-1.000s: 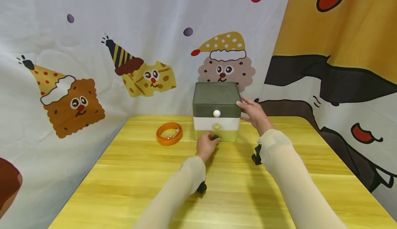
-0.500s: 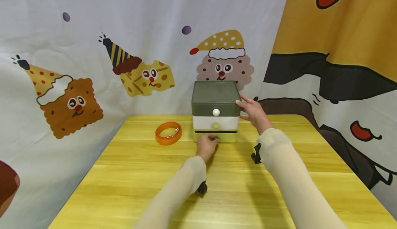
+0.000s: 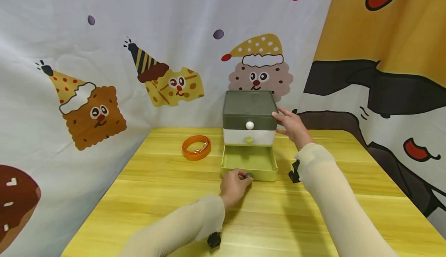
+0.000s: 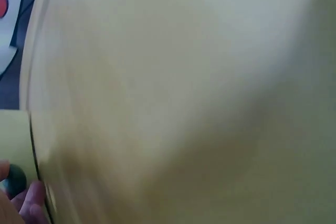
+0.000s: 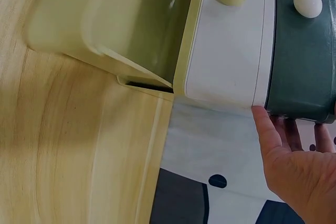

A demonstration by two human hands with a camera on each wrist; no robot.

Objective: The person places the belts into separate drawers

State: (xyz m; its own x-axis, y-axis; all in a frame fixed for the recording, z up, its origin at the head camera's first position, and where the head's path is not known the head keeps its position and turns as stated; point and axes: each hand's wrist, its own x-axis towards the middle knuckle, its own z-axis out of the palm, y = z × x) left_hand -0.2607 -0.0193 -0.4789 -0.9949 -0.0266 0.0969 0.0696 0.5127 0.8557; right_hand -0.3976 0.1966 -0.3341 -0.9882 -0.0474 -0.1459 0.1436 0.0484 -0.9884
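Note:
A small three-tier drawer box stands at the back of the table, dark green on top, white in the middle, yellow-green below. Its bottom drawer is pulled out, and nothing shows inside. My left hand pinches the dark round knob on that drawer's front. In the left wrist view, fingertips appear beside the knob at the lower left. My right hand rests against the box's right side; in the right wrist view its fingers extend along the green and white tiers.
A coiled orange belt with a metal buckle lies left of the box. Behind the wooden table hangs a curtain printed with cartoon figures. White and yellow-green knobs mark the upper two drawers, both closed.
The bottom drawer has slid out towards me, with my left hand drawing back on its knob. My right hand has stayed at the box's side.

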